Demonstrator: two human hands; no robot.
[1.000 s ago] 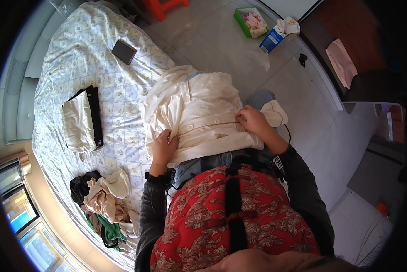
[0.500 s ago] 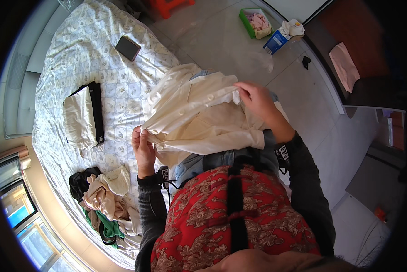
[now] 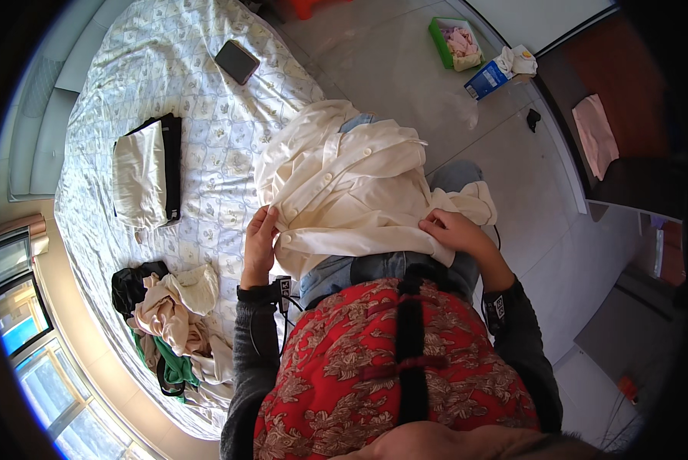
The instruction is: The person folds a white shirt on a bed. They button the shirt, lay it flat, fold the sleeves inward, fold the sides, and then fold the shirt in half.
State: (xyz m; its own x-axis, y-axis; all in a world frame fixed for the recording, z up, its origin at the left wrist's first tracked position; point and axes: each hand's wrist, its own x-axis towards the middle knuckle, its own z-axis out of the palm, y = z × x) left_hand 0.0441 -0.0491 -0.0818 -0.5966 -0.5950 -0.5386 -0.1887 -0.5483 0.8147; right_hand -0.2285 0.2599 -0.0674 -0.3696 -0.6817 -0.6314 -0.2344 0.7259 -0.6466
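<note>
Bed [image 3: 221, 153] at 9 o'clock of the shirt [image 3: 367, 218], its patterned covering creased; shirt cream, rumpled, spread across the person's lap [image 3: 332, 277], buttons [image 3: 328, 178] partly visible; heap [image 3: 171, 318] of mixed clothes on the bed at 8 o'clock; folded stack [image 3: 139, 176], white over black, on the bed at 9 o'clock; green box [image 3: 441, 44] on the floor [image 3: 405, 84] at 1 o'clock, pink cloth [image 3: 460, 42] inside; left hand [image 3: 260, 239] at 8 o'clock, grip pinching the shirt's edge; right hand [image 3: 457, 232] at 4 o'clock, fingers bent on the shirt, whether its grip is clenched cannot be told; phone [image 3: 237, 61] on the bed between 10 and 11 o'clock.
</note>
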